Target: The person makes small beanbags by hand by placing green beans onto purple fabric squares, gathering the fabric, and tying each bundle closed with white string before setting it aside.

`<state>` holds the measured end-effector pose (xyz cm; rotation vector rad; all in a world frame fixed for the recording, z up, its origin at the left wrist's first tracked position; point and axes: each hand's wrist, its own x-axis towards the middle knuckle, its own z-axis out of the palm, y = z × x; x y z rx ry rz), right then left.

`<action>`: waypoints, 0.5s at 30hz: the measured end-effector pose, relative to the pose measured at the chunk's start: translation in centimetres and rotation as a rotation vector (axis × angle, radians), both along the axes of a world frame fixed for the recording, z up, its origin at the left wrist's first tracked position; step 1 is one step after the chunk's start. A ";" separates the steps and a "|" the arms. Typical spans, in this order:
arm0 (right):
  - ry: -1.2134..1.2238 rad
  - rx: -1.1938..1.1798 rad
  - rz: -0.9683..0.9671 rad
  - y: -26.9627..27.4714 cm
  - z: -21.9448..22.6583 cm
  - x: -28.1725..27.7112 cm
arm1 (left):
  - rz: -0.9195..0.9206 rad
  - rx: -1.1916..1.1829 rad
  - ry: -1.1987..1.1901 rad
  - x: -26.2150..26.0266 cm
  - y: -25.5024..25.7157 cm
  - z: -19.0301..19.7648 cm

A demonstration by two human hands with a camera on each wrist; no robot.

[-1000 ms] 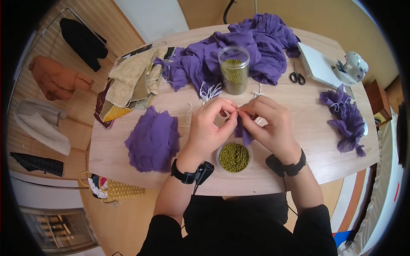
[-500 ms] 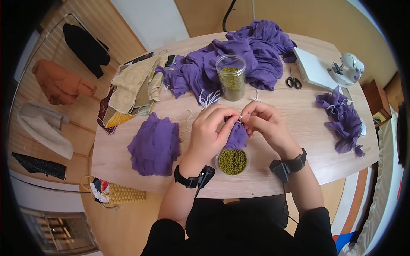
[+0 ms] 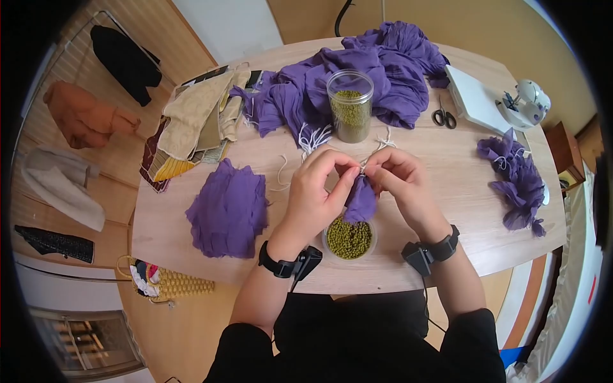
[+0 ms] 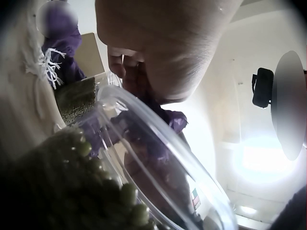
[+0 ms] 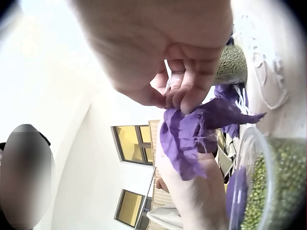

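Both hands meet over the near middle of the table in the head view. My left hand (image 3: 314, 195) pinches the gathered top of a small purple cloth (image 3: 361, 203) between thumb and forefinger. My right hand (image 3: 408, 195) pinches white string (image 3: 363, 168) at that same gathered neck. The cloth hangs below the fingertips, and its frayed edges (image 5: 189, 153) show in the right wrist view. Just under it stands a clear round tub (image 4: 148, 108) of green beans (image 3: 348, 241), partly covered by the cloth in the head view.
A tall clear jar (image 3: 351, 115) of beans stands beyond the hands, before a heap of purple fabric (image 3: 396, 83). Purple cloth squares (image 3: 227, 210) lie left, fabric samples (image 3: 195, 124) behind them. Scissors (image 3: 444, 118), a sewing machine (image 3: 533, 102) and tied purple cloth (image 3: 520, 185) are right.
The purple cloth, mostly hidden by the fingers at first, now hangs in fuller view over the tub's far edge. White string has come into sight at its neck, between the fingertips.
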<state>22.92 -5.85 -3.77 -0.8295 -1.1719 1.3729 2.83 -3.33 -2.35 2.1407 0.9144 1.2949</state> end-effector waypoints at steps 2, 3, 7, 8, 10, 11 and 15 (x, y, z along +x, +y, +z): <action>0.014 -0.056 0.063 -0.1 0.1 0.0 | -0.002 -0.004 -0.023 0.1 0.0 0.0; 0.015 -0.059 0.066 -0.1 -0.1 0.0 | -0.005 -0.005 -0.043 0.1 -0.1 -0.1; 0.145 -0.195 0.121 -0.1 -0.1 0.0 | -0.007 -0.009 -0.096 0.0 0.0 -0.2; 0.158 -0.212 0.108 -0.1 0.0 0.0 | -0.009 -0.021 -0.096 0.0 0.0 -0.3; 0.158 -0.191 0.086 0.0 -0.1 -0.1 | -0.011 -0.035 -0.097 -0.1 0.0 -0.3; 0.160 -0.173 0.065 0.0 -0.2 -0.1 | -0.018 -0.020 -0.090 -0.1 0.0 -0.2; 0.124 -0.150 0.046 0.0 0.0 -0.1 | 0.008 0.110 -0.086 0.0 0.3 -0.3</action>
